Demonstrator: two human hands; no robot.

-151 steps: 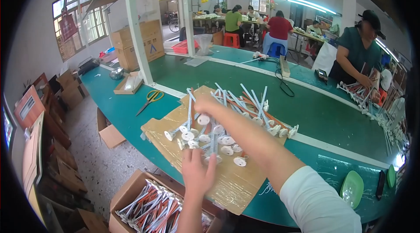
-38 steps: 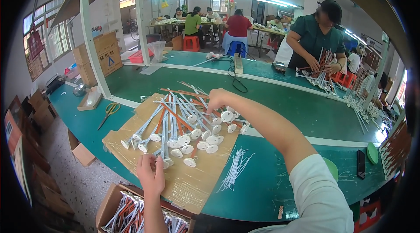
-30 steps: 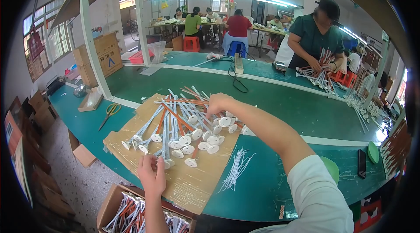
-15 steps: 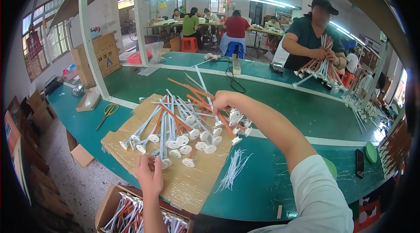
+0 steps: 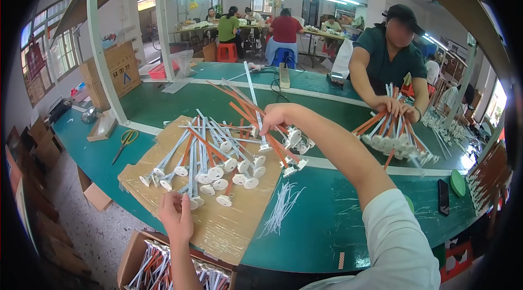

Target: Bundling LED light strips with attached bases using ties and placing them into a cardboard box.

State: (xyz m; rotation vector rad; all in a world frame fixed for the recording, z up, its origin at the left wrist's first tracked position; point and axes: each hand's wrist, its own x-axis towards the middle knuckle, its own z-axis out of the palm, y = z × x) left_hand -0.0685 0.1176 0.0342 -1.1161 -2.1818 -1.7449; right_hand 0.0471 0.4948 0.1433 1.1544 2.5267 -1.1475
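On a brown cardboard sheet lies a spread pile of grey and orange strips with white round discs at one end. My right hand reaches across the far side of the pile, closed around a bundle of such strips, with their discs hanging to the right below my wrist. My left hand is at the pile's near edge, fingers curled in a pinch against the disc end of a grey strip. The fingertips partly hide that grip. Thin white ties lie right of the cardboard.
Below the table edge stands a carton full of similar strips. Scissors lie left. Across the table, a co-worker holds another bundle. A phone and green dish sit right. A white post rises far left.
The view has shifted slightly. The co-worker has lowered their bundle toward the table, discs down. My right hand still grips its strips; my left hand stays by the same disc.
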